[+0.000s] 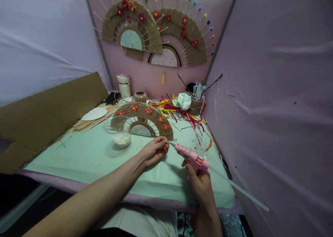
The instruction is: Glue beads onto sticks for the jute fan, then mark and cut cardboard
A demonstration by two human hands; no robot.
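My right hand (201, 185) is wrapped round a pink hot glue gun (191, 157), with a long clear glue stick (239, 186) sticking out of its back. The gun's metal nozzle points left, right by the fingertips of my left hand (156, 150). Thumb and forefinger there are pinched on a tiny pale thing that looks like a small white bead (166, 141). Just behind stands a twine-wrapped fan (161, 129) with red flowers along its arc. To the left, a clear plastic bowl (122, 136) contains a heap of small white beads.
Cardboard (52, 115) leans on the left, near thin sticks and a white oval (94, 114). At the back are a white bottle (124, 86), a twine roll (140, 97), pipe cleaners (169, 108) and a pot of glue sticks (196, 103). Finished fans (192, 25) hang on the wall.
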